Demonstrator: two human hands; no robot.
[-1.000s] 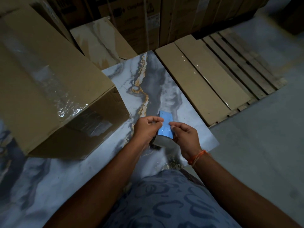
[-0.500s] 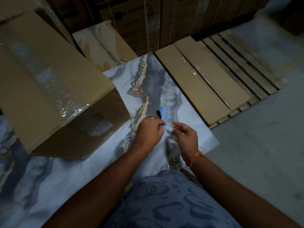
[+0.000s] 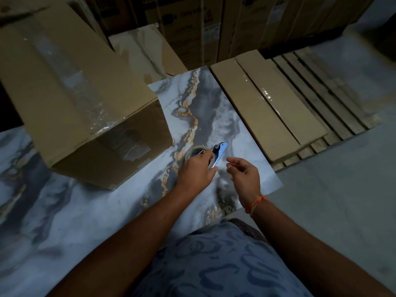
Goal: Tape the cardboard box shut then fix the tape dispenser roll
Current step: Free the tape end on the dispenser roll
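A large cardboard box [image 3: 70, 91] stands at the left on the marble-patterned sheet [image 3: 212, 116], with clear tape running over its top and down its near side. My left hand [image 3: 196, 171] grips the blue tape dispenser [image 3: 219, 153] with its clear tape roll [image 3: 196, 152], low over the sheet just right of the box. My right hand [image 3: 245, 176] hovers beside it, fingers loosely apart and holding nothing. An orange thread is tied round the right wrist.
Flat cardboard packs [image 3: 267, 103] lie on a wooden pallet [image 3: 334, 99] to the right. More cartons [image 3: 192, 24] are stacked at the back. A bare grey concrete floor [image 3: 342, 189] lies at the right. My patterned trouser leg fills the bottom.
Both hands held the dispenser a second ago. The right hand has let go and drawn aside; the left hand has moved the dispenser forward and down toward the sheet.
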